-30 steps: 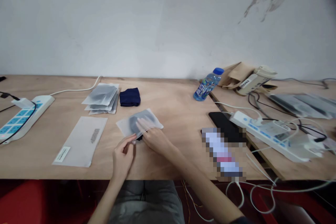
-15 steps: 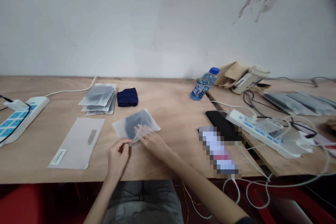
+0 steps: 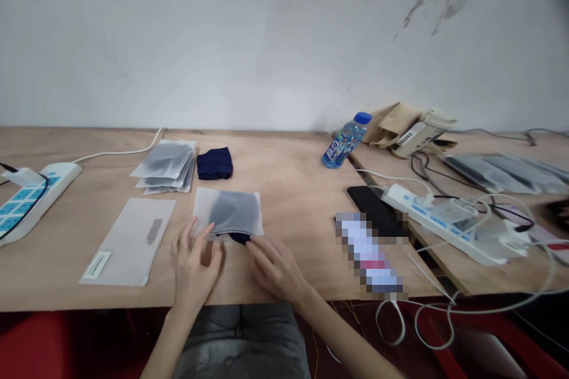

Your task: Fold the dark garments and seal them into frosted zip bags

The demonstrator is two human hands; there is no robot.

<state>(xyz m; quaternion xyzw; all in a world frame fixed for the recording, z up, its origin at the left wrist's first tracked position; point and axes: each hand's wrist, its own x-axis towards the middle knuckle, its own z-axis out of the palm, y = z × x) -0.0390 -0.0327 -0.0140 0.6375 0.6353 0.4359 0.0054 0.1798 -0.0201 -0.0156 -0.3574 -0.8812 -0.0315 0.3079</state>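
Observation:
A small frosted zip bag (image 3: 255,207) lies flat before me, its opening facing me. Dark folded cloth (image 3: 240,238) shows through it and pokes out at the opening. My left hand (image 3: 193,263) rests at the bag's near left corner, fingers spread and the index fingertip on the plastic. At the near right corner, the fingers of my right hand (image 3: 275,266) are bent and closed on the bag's edge beside the cloth. Further back, a folded navy cloth (image 3: 215,164) sits beside a stack of filled frosted bags (image 3: 166,163). A larger flat frosted bag (image 3: 128,243) with a label lies left.
On the left is a power strip (image 3: 40,201). To the right are a drink bottle (image 3: 347,141), a black phone (image 3: 377,210), a blurred-out phone (image 3: 368,254), another power strip (image 3: 444,225) with cables, a paper cup (image 3: 422,133) and more packed bags (image 3: 502,172).
My right hand has come out of the bag to its near right corner. The bag has turned straighter, and dark cloth now shows at its opening. My left hand has let go and spread its fingers.

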